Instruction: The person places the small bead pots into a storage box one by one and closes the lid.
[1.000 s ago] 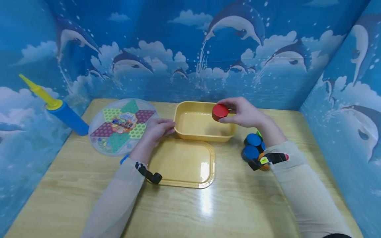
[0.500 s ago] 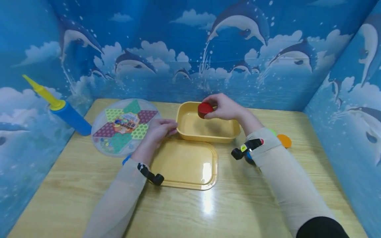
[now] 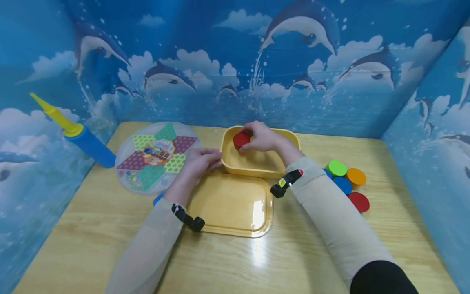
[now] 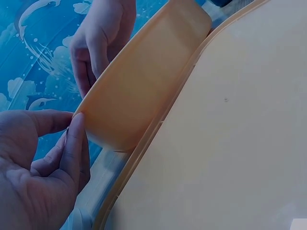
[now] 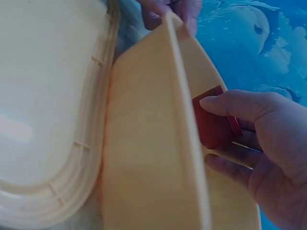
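A yellow plastic box [image 3: 257,168] stands at the back of the table. My right hand [image 3: 261,138] reaches into it and grips a small red round tub [image 3: 241,141] near the box's left end. In the right wrist view the thumb and fingers hold the red tub [image 5: 216,125] by its sides, inside the box wall. With thumb and fingertips my left hand [image 3: 200,163] pinches the rim at the box's left corner; the left wrist view shows this hand [image 4: 48,167] at the rim too. Whether the tub touches the box floor I cannot tell.
A yellow lid [image 3: 231,204] lies in front of the box. Right of it, green [image 3: 336,168], orange [image 3: 355,177], blue [image 3: 342,185] and red [image 3: 359,202] round tubs cluster, partly behind my right sleeve. On the left are a round game board [image 3: 154,157] and a blue-yellow hand pump [image 3: 89,145].
My right hand has carried the red tub leftward and down into the box. The tubs at the right have come out from behind my arm. The left hand stays at the rim.
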The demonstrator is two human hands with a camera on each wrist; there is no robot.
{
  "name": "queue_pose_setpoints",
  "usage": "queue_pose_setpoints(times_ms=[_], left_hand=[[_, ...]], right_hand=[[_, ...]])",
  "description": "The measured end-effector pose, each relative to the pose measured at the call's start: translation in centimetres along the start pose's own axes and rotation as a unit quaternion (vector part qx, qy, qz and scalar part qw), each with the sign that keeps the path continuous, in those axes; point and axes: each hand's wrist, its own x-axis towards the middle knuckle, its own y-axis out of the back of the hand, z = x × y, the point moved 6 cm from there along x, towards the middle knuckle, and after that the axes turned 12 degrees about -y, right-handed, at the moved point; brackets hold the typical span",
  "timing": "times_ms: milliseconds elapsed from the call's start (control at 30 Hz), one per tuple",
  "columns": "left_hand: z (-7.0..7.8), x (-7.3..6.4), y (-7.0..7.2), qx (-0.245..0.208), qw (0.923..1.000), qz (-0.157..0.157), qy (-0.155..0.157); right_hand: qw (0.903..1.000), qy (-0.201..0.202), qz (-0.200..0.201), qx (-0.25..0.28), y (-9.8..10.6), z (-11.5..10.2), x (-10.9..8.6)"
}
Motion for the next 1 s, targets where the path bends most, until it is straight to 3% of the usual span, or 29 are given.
queue_pose_setpoints(times_ms=[300,633,1000], left_hand=[[0.3,0.1,-0.3,-0.012,0.9998,-0.002,-0.013],[0.0,-0.4,-0.1,-0.001,1.0,0.001,-0.007],[0.1,-0.3,-0.2,-0.01,0.9999,0.003,-0.004]], right_hand=[[0.9998,0.008,-0.015,0.007,-1.5,-0.2,0.6],[0.9995,0.023,-0.007,0.021,-3.3,-0.1,1.5],[0.9962,0.008,-0.022,0.084,-1.8,0.5,-0.2]])
